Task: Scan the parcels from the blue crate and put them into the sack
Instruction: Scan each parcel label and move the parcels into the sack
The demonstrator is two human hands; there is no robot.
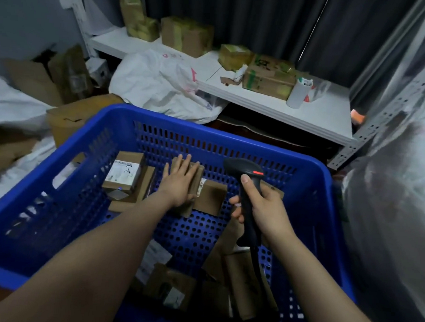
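Cluttered storeroom, blurry edges, white shelf (259, 102) behind. Perforated blue plastic crate (207, 142), near rim cut off, holds cardboard parcels, some lost in shadow. Crumpled white sack (156, 85) lies beyond it. Left hand (180, 182) rests flat, fingers straight, on brown parcel (197, 180); right hand (262, 207) grips black scanner (245, 171).

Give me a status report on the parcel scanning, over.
Left hand flat on a brown parcel in the blue crate. Right hand grips the scanner. Nothing blocking the parcel.
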